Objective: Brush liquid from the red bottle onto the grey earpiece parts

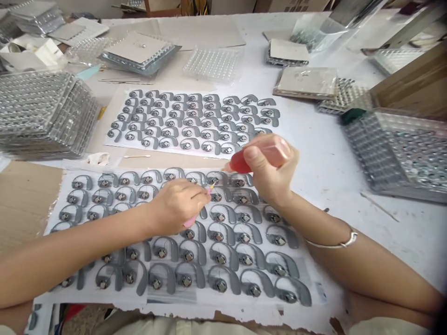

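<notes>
My left hand [181,204] is closed around a slim pink pen-like tool [190,221]. Its thin tip touches or hovers just over a grey ear-hook earphone part [213,180] in the back row of the near sheet; which of the two I cannot tell. In my right hand [274,174] a small squeeze bottle [260,157] of red liquid lies tilted, its nozzle pointing left above that same row. Rows of similar grey hook parts [220,258], each with a round metallic piece at one end, cover the white near sheet [139,300]. My left forearm hides some of them.
Behind lies a second sheet of grey hook parts [190,120]. Stacked clear plastic trays stand at the left [38,111] and right [394,153]. A cotton swab [137,156] and crumpled tissue [98,159] lie between the sheets. Cardboard-topped tray stacks [139,49] sit farther back.
</notes>
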{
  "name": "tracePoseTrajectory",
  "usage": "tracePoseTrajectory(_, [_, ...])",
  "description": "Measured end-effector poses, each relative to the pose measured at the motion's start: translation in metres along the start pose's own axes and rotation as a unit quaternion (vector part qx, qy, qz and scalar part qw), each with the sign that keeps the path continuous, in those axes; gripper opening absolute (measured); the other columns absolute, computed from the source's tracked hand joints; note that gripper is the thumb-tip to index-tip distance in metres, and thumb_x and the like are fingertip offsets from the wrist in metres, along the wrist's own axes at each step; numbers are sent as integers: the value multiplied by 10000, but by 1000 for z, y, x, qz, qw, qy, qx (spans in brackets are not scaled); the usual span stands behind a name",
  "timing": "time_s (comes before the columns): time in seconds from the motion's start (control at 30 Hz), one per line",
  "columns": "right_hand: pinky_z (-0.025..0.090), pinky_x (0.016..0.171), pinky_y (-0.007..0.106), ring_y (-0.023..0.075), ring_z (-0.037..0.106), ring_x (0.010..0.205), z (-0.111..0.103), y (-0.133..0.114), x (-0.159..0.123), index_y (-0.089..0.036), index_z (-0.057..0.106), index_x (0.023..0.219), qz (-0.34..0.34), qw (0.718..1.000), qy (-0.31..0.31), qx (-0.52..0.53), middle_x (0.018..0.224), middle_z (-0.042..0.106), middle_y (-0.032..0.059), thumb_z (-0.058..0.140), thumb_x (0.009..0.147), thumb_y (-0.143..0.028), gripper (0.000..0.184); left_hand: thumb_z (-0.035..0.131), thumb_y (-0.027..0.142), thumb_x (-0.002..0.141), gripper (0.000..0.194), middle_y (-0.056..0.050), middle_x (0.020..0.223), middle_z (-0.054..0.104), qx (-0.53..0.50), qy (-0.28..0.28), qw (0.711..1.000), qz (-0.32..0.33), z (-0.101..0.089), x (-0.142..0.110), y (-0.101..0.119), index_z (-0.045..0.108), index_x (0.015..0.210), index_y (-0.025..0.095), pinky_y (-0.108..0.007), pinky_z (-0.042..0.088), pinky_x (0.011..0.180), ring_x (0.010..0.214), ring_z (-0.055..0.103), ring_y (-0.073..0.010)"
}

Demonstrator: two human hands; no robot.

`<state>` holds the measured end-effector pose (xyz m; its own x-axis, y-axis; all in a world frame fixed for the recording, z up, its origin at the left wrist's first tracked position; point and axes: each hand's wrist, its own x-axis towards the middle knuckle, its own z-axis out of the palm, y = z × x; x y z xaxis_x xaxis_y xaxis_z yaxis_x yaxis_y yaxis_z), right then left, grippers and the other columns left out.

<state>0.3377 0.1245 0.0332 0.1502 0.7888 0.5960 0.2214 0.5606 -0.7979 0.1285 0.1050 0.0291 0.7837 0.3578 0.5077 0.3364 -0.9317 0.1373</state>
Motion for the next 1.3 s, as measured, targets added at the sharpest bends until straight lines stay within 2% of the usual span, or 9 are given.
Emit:
tracePoseTrajectory(0.3, [467, 504, 317, 126, 538, 505, 2, 7, -7, -233, 571, 651, -100, 991, -33, -79, 582, 597, -23, 710, 770, -364, 225, 450, 60, 897, 207, -45, 648, 668, 57, 7, 998, 29, 0, 3, 7, 595, 764, 122, -259, 512, 543, 597, 635, -140])
tracePoseTrajectory(0.53, [469, 481, 306, 122, 550, 498, 4, 9, -12, -233, 583, 678, -94, 989, -78, -86, 597, 604, -25, 715, 764, -276, 164, 390, 44, 908, 270, -49, 614, 643, 79, 4, 996, 28, 2, 2, 10, 580, 731, 120, -273, 480, 512, 584, 626, -154])
tracePoseTrajectory(0.83, [489, 486, 299, 127, 575, 529, 5, 12, -15, -228, 577, 669, -125, 981, -95, -110, 627, 613, -14, 703, 771, -230, 162, 501, 41, 850, 200, -44, 612, 631, 89, -2, 996, 20, 9, 0, 12, 566, 682, 127, -294, 455, 500, 537, 587, -161])
tracePoseTrajectory(1.13, [485, 514, 299, 121, 547, 524, 8, 9, -14, -224, 586, 714, -168, 974, -92, -119, 605, 621, -28, 713, 753, -198, 136, 497, 49, 845, 216, -35, 597, 604, 93, -2, 995, 23, 10, -2, 13, 538, 654, 141, -290, 440, 500, 525, 568, -155])
tracePoseTrajectory(1.3, [468, 505, 300, 124, 538, 523, 7, 9, -15, -221, 585, 733, -166, 974, -97, -115, 602, 619, -19, 724, 739, -194, 142, 488, 52, 841, 224, -22, 580, 576, 93, -5, 995, 20, 10, -3, 12, 520, 643, 151, -292, 421, 500, 510, 542, -150])
